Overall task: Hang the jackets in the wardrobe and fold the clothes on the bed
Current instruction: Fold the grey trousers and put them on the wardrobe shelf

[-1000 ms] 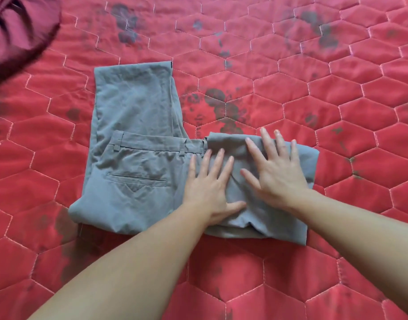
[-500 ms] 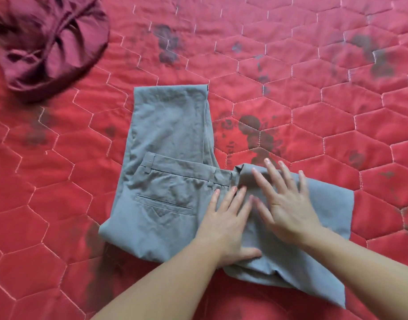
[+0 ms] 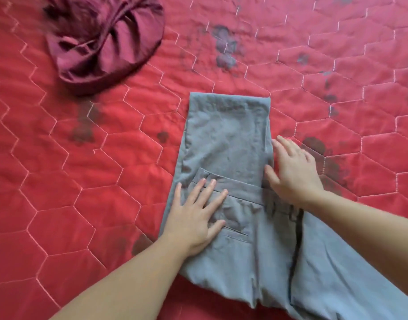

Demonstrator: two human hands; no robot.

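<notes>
Where trousers (image 3: pixel 223 144) end, bare quilt (image 3: pixel 106 181).

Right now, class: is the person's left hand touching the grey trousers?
Touching. The head view shows the left hand lying flat, fingers spread, on the grey trousers beside the back pocket, with no gap visible.

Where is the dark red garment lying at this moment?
In the head view, the dark red garment lies bunched at the upper left on the red quilt, apart from the grey trousers and both hands.
</notes>
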